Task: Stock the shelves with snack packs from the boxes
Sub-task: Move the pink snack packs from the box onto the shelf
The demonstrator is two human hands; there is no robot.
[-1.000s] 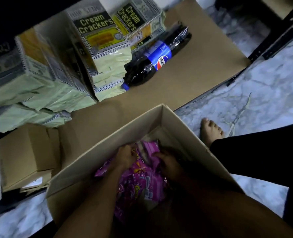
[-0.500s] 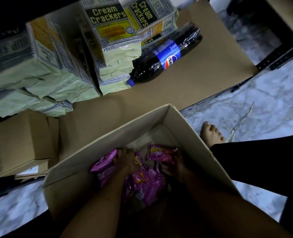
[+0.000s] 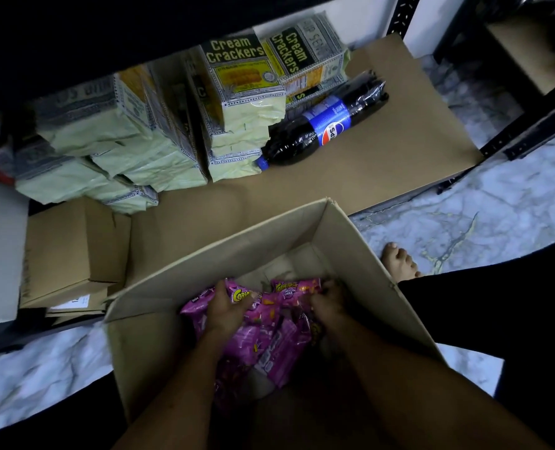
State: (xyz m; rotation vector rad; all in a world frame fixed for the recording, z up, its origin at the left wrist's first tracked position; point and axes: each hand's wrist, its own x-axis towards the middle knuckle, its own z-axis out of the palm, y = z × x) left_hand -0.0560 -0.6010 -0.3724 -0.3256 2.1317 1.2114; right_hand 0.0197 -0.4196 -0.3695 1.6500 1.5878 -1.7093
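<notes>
An open cardboard box (image 3: 360,254) stands on the floor in front of me. Inside lie several pink snack packs (image 3: 266,339) with yellow lettering. My left hand (image 3: 227,306) grips the pink packs on the left side of the pile. My right hand (image 3: 329,303) holds the packs on the right, fingers curled round an upper pack (image 3: 294,287). Both forearms reach down into the box. The low brown shelf board (image 3: 383,164) lies just beyond the box.
Stacks of Cream Crackers packs (image 3: 237,92) fill the shelf's left and back. A Pepsi bottle (image 3: 324,128) lies on its side beside them. Closed cardboard boxes (image 3: 74,248) sit at the left. My bare foot (image 3: 399,264) rests on marble floor (image 3: 464,222).
Both hands have gathered the pink packs and lifted them a little higher in the box. The view has tilted so more of the shelf shows.
</notes>
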